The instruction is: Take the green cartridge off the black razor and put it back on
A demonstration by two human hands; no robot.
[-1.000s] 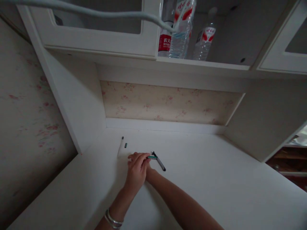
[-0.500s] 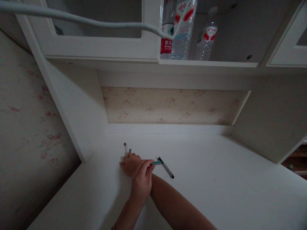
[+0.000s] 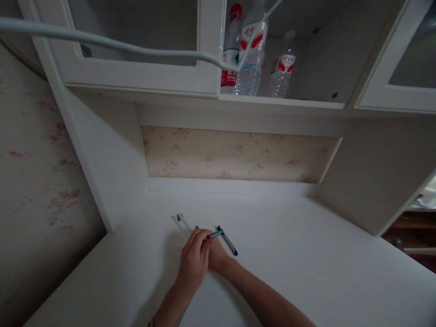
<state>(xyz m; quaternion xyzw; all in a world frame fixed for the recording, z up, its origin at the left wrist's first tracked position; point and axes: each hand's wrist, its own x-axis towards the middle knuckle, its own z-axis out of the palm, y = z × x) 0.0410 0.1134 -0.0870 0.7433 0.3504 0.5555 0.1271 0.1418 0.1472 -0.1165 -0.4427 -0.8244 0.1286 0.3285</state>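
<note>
My left hand [image 3: 193,260] rests on the white desk [image 3: 306,263] with its fingers closed round one end of a green pen [image 3: 216,234]. The pen's other end touches a black pen [image 3: 229,244] lying on the desk. My right hand [image 3: 218,257] is tucked just behind the left hand, and its fingers are hidden. A white pen with a dark tip [image 3: 181,219] lies a little to the left of both hands, apart from them.
A white side panel [image 3: 112,163] walls the desk on the left and another [image 3: 374,172] on the right. Flowered wallpaper backs the niche. Above, an open cupboard holds three water bottles [image 3: 250,59]. A white cable [image 3: 119,45] hangs across the top.
My right hand had reached out to the white pen and the small green cap, then drew back behind the left hand. The cap is out of sight and the white pen has shifted.
</note>
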